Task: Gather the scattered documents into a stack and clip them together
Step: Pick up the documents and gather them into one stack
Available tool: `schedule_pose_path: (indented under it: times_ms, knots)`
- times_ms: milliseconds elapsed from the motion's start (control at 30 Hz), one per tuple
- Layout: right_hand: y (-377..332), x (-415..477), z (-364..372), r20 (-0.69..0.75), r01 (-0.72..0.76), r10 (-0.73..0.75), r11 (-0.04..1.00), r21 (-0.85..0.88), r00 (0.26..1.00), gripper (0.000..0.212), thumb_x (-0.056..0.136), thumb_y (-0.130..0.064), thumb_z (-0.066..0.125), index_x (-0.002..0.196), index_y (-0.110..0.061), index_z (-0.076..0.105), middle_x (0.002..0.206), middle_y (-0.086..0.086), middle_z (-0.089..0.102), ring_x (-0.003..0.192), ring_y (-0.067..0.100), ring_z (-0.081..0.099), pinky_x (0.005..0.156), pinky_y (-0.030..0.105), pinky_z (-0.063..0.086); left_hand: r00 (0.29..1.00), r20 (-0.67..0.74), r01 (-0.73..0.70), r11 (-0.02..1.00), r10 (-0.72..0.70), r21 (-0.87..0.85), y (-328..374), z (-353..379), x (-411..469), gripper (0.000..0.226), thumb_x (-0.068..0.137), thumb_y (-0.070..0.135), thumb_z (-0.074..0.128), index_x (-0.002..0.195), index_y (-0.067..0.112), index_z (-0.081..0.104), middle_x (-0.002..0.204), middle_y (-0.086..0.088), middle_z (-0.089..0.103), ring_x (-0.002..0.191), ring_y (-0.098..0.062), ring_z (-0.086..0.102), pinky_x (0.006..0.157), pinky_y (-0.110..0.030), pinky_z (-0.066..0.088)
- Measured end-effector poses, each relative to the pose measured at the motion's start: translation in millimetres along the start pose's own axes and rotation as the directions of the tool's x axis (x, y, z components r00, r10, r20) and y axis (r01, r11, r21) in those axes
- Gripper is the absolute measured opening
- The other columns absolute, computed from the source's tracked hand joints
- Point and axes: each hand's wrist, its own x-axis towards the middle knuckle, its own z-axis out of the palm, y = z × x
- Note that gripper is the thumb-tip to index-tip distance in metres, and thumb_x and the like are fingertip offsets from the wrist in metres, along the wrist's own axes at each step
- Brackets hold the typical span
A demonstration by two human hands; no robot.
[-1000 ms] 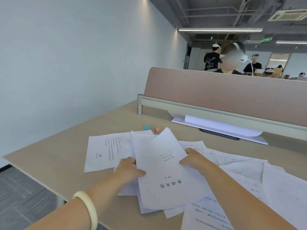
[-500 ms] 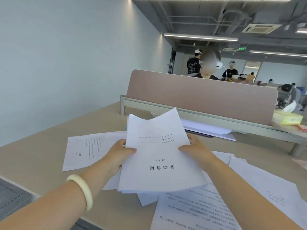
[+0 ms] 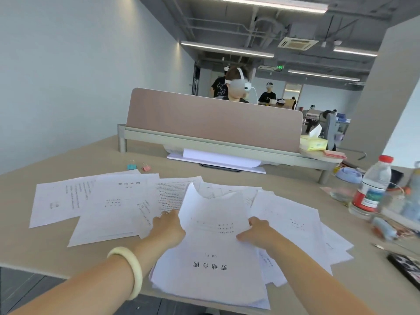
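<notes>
A loose bundle of printed sheets lies near the desk's front edge, its top page upside down to me. My left hand grips its left edge and my right hand grips its right edge. More printed sheets lie scattered to the left and to the right of the bundle. A blue binder clip and a pink binder clip rest on the desk beyond the left sheets.
A desk divider crosses the back, with a white paper pile under it. At the right stand a water bottle, a tissue pack and small clutter. A dark object lies at the right edge. People sit beyond the divider.
The bundle, held up off the desk half a second ago, has come down toward the front edge. The view has swung right, so the bottle and clutter show.
</notes>
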Motion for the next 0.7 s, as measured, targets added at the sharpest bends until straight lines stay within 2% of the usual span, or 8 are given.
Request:
schedule_pose_path:
  times_ms: [100, 233, 333, 433, 500, 567, 633, 700]
  knots:
    - [-6, -5, 6, -0.051, -0.048, 0.050, 0.998, 0.029, 0.997, 0.043, 0.077, -0.024, 0.053, 0.119, -0.023, 0.044, 0.113, 0.004, 0.031, 0.118, 0.030, 0.044, 0.100, 0.040, 0.044, 0.999, 0.034, 0.028, 1.000, -0.029, 0.007, 6, -6, -1, 0.051, 0.082, 0.017, 0.053, 0.131, 0.016, 0.039, 0.133, -0.009, 0.046, 0.126, -0.029, 0.041, 0.098, -0.031, 0.035]
    - [2, 11, 6, -0.034, -0.010, 0.021, 0.957, 0.289, 0.999, 0.029, 0.063, -0.021, 0.055, 0.092, -0.023, 0.053, 0.123, 0.011, 0.049, 0.107, 0.031, 0.057, 0.092, 0.038, 0.051, 0.994, 0.102, 0.070, 0.960, -0.044, -0.272, 5, -12, 2, 0.048, 0.062, 0.016, 0.060, 0.109, 0.009, 0.054, 0.120, -0.014, 0.058, 0.103, -0.031, 0.059, 0.089, -0.032, 0.050]
    - [0, 2, 3, -0.019, 0.088, -0.087, 0.922, 0.377, 0.996, 0.023, 0.079, -0.005, 0.056, 0.100, -0.015, 0.055, 0.109, 0.007, 0.061, 0.093, 0.024, 0.063, 0.067, 0.025, 0.051, 0.995, 0.095, 0.039, 0.894, 0.004, -0.446, 7, -15, -1, 0.027, 0.071, 0.003, 0.064, 0.094, 0.010, 0.051, 0.111, -0.017, 0.060, 0.097, -0.030, 0.060, 0.081, -0.033, 0.048]
    - [5, -1, -8, -0.040, 0.199, -0.197, 0.917, 0.345, 0.979, 0.015, 0.091, -0.017, 0.056, 0.104, -0.024, 0.054, 0.102, 0.002, 0.061, 0.074, 0.011, 0.059, 0.061, 0.019, 0.047, 0.996, 0.075, -0.013, 0.870, 0.057, -0.493, 9, -16, -4, 0.036, 0.080, -0.005, 0.057, 0.110, 0.010, 0.046, 0.109, -0.012, 0.054, 0.094, -0.027, 0.055, 0.069, -0.029, 0.045]
    - [23, 10, -24, -0.186, 0.149, -0.108, 0.964, 0.222, 0.977, 0.044, 0.093, -0.037, 0.049, 0.135, -0.028, 0.036, 0.108, 0.003, 0.056, 0.078, 0.016, 0.058, 0.066, 0.026, 0.047, 0.996, 0.027, -0.055, 0.828, 0.084, -0.558, 12, -20, -4, 0.045, 0.081, -0.008, 0.055, 0.121, 0.009, 0.045, 0.114, -0.012, 0.053, 0.097, -0.027, 0.055, 0.065, -0.026, 0.044]
    - [52, 18, -42, -0.327, -0.022, -0.022, 0.991, -0.131, 0.945, 0.061, 0.095, -0.048, 0.038, 0.148, -0.023, 0.022, 0.137, 0.004, 0.047, 0.119, 0.027, 0.049, 0.096, 0.035, 0.041, 0.995, 0.005, -0.073, 0.753, 0.100, -0.654, 13, -29, -2, 0.052, 0.083, -0.011, 0.055, 0.130, 0.008, 0.042, 0.116, -0.011, 0.052, 0.097, -0.028, 0.055, 0.066, -0.028, 0.046]
    - [87, 26, -52, -0.305, -0.152, 0.031, 0.911, -0.384, 0.952, 0.068, 0.094, -0.054, 0.031, 0.150, -0.020, 0.016, 0.158, -0.001, 0.021, 0.144, 0.029, 0.019, 0.116, 0.044, 0.019, 0.989, 0.015, -0.087, 0.655, 0.148, -0.750, 15, -41, 1, 0.053, 0.085, -0.012, 0.053, 0.132, 0.007, 0.042, 0.115, -0.012, 0.055, 0.089, -0.028, 0.059, 0.066, -0.030, 0.049]
    - [109, 27, -51, -0.197, -0.154, 0.071, 0.884, -0.442, 0.978, 0.069, 0.094, -0.057, 0.026, 0.152, -0.025, 0.008, 0.162, -0.008, 0.002, 0.149, 0.029, 0.001, 0.119, 0.049, 0.001, 0.982, 0.025, -0.090, 0.583, 0.188, -0.808, 16, -54, 5, 0.047, 0.086, -0.012, 0.051, 0.129, 0.008, 0.045, 0.108, -0.010, 0.061, 0.078, -0.022, 0.063, 0.059, -0.027, 0.054]
